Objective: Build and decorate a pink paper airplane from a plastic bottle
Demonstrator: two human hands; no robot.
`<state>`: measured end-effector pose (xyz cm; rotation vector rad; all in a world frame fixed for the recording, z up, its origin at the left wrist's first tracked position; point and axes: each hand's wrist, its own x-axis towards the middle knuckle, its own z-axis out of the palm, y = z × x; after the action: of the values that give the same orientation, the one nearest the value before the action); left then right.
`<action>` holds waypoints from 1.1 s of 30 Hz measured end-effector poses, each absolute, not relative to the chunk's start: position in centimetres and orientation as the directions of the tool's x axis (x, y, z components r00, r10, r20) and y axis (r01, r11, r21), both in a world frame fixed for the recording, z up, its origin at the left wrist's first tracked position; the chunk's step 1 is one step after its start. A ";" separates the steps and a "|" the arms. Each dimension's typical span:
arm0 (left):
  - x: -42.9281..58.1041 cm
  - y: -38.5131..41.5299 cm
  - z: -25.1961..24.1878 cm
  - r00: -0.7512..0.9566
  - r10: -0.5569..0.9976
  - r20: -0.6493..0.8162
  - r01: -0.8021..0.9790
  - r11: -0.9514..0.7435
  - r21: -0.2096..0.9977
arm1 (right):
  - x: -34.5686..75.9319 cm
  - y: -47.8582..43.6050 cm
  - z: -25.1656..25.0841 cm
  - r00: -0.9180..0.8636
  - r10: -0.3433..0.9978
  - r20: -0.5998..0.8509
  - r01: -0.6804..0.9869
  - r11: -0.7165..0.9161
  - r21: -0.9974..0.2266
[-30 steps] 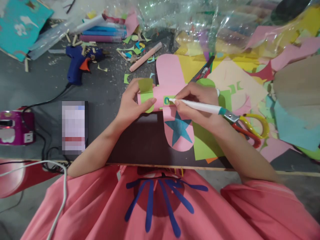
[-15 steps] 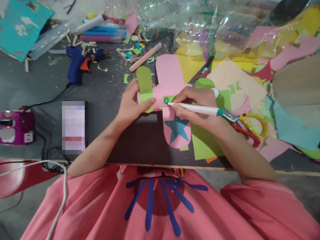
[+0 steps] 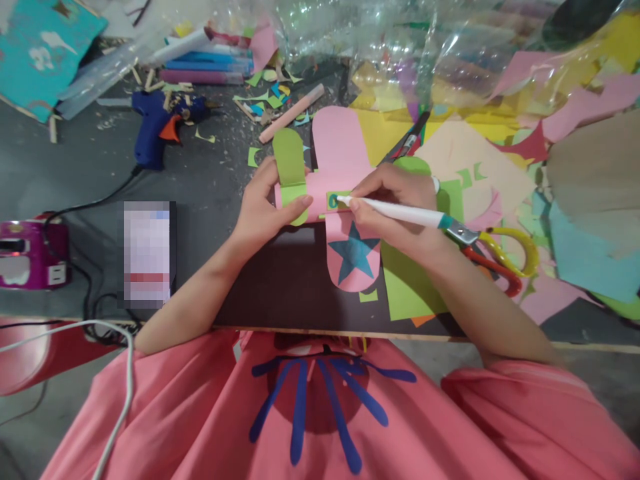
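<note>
A pink paper airplane [image 3: 340, 140] with a blue-green star [image 3: 355, 252] on its near wing lies in front of me. My left hand [image 3: 267, 200] grips its left end, thumb on the light green tail strip [image 3: 294, 203]. Between the fingers of my right hand [image 3: 397, 200] is a white felt-tip marker [image 3: 405, 212] with a teal band. Its tip is at a small green label [image 3: 332, 200] on the pink body, where a teal round figure shows. Under my right hand lies a green paper sheet [image 3: 410, 287].
Scissors [image 3: 505, 250] with yellow and red handles lie by my right forearm. A blue glue gun [image 3: 153, 127], a phone [image 3: 147, 253] and a magenta box [image 3: 33, 253] are on the left. Paper scraps and clear plastic [image 3: 380, 40] cover the back and right.
The marker tip has moved slightly up from the lower edge of the label to the right side of the round figure. The near wing has shifted up a little. My left hand stays put.
</note>
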<state>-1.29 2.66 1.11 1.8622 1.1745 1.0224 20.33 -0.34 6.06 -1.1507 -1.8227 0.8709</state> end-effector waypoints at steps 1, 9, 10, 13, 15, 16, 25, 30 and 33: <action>-1.3 2.7 1.1 0.280 0.926 0.255 0.374 -0.349 0.859 | 20.3 -0.3 6.1 -0.280 0.923 0.266 0.380 0.360 -0.852; -1.3 2.5 1.2 0.274 0.930 0.246 0.376 -0.339 0.862 | 20.5 -0.5 5.9 -0.314 0.927 0.207 0.407 0.329 -0.852; -1.3 2.5 1.2 0.274 0.929 0.248 0.373 -0.340 0.863 | 20.5 -0.5 5.8 -0.321 0.922 0.217 0.402 0.340 -0.850; -1.3 2.6 1.0 0.275 0.928 0.253 0.363 -0.344 0.866 | 20.6 -0.4 5.9 -0.351 0.901 0.255 0.376 0.386 -0.843; -1.3 2.6 1.0 0.274 0.929 0.247 0.362 -0.338 0.869 | 20.6 -0.4 6.0 -0.370 0.887 0.275 0.358 0.409 -0.839; -1.3 2.6 1.0 0.272 0.931 0.244 0.362 -0.334 0.870 | 20.6 -0.3 6.0 -0.376 0.883 0.280 0.350 0.415 -0.840; -1.3 2.6 1.1 0.273 0.929 0.250 0.362 -0.340 0.868 | 20.5 -0.4 6.2 -0.274 0.929 0.247 0.349 0.335 -0.875; -1.3 2.6 1.0 0.269 0.932 0.243 0.373 -0.334 0.866 | 20.5 -0.2 5.9 -0.297 0.909 0.292 0.344 0.387 -0.856; -1.3 2.6 1.0 0.267 0.933 0.242 0.369 -0.331 0.869 | 20.5 -0.2 5.9 -0.329 0.907 0.265 0.344 0.376 -0.861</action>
<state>-1.32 2.58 1.01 1.8410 1.1805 1.0267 20.55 -0.24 5.88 -1.0854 -1.8580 0.9140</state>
